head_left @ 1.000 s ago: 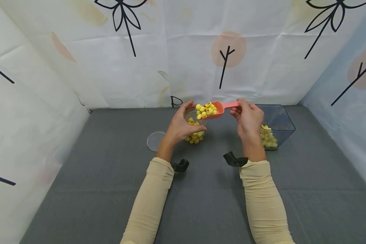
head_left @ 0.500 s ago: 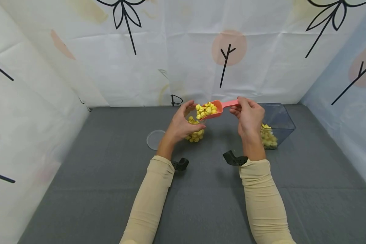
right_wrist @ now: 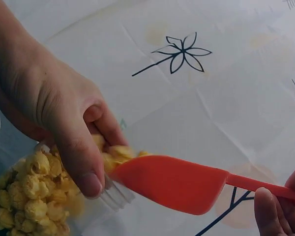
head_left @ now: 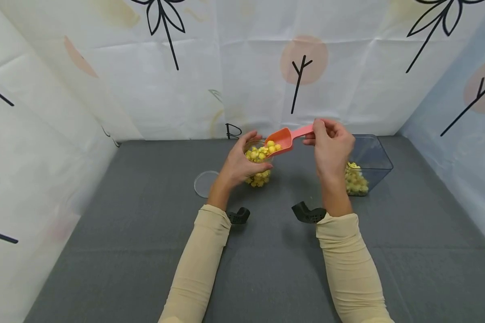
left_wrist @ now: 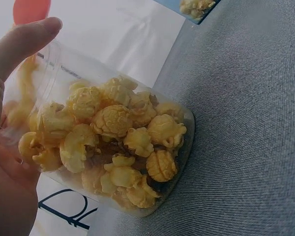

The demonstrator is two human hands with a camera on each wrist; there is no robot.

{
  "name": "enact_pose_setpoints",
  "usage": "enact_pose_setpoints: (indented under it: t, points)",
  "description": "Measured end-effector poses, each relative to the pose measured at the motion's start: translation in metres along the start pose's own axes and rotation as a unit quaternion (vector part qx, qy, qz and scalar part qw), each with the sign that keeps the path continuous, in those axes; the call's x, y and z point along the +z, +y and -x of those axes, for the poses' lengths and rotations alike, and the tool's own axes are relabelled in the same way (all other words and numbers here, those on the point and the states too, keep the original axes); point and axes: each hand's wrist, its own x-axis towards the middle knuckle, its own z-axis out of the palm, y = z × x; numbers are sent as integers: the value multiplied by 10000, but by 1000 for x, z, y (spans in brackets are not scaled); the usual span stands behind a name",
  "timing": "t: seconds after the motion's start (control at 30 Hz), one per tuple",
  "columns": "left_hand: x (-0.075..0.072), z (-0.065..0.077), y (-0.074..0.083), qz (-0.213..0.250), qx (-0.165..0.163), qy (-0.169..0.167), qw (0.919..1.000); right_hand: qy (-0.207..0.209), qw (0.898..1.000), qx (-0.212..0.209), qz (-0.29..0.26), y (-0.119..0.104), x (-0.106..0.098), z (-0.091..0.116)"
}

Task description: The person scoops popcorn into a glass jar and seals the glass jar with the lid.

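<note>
My left hand (head_left: 244, 162) grips a clear plastic jar (left_wrist: 64, 83) round its mouth; yellow popcorn (left_wrist: 113, 120) fills much of it. The jar's base rests on the grey cloth. My right hand (head_left: 332, 146) pinches the handle of a coral-red scoop (head_left: 283, 137), which tilts down to the left with its lip at the jar's mouth. A few popcorn pieces lie at the front of the scoop, and others drop into the jar. In the right wrist view the scoop's underside (right_wrist: 177, 184) shows beside the left thumb, which hides part of the rim.
A clear bluish bin (head_left: 369, 154) partly filled with popcorn (head_left: 355, 179) stands right of my right hand, partly behind the wrist. A round clear lid (head_left: 205, 184) lies left of the jar. A printed white cloth wall (head_left: 250, 89) rises behind the table (head_left: 275, 269).
My right hand has risen and tipped the scoop down to the left. Most of its popcorn has slid into the jar, where the level is higher. The left hand stays on the jar.
</note>
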Motion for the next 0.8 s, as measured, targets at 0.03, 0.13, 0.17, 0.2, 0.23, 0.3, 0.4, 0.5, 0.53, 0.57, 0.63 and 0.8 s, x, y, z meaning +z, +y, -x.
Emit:
enact_pose_setpoints:
  t: [0.03, 0.13, 0.17, 0.2, 0.23, 0.3, 0.4, 0.5, 0.53, 0.57, 0.63, 0.8]
  points:
    - [0, 0, 1, 16, 1, -12, 10000, -13, 9995, -237, 188, -2, 1, 2]
    - [-1, -1, 1, 67, -8, -31, 10000, -56, 9956, -743, 571, -7, 4, 5]
    - [-1, -1, 2, 86, -18, -36, 10000, -55, 9944, -816, 671, -8, 4, 6]
    - [-1, -1, 2, 120, -25, -44, 9999, -68, 9934, -875, 739, -8, 5, 6]
    - [-1, -1, 3, 145, -46, -52, 9999, -58, 9930, -877, 787, -9, 5, 6]
    - [-1, -1, 3, 169, -58, -61, 9998, -38, 9929, -839, 842, -9, 6, 6]
    - [-1, -1, 4, 171, -94, -76, 9998, -28, 9932, -798, 847, -9, 6, 6]
    - [-2, -1, 4, 173, -107, -84, 9998, -50, 9937, -771, 815, -7, 5, 5]
    - [-2, -1, 4, 179, -110, -83, 9997, -63, 9938, -761, 807, -6, 4, 4]
    - [-2, -1, 4, 190, -108, -83, 9997, -82, 9939, -749, 809, -6, 4, 4]
    - [-2, 0, 3, 186, -92, -73, 9998, -136, 9943, -680, 805, -6, 3, 4]
    - [-1, 1, 1, 120, -56, -31, 9999, -175, 9975, -363, 588, -5, 0, 3]
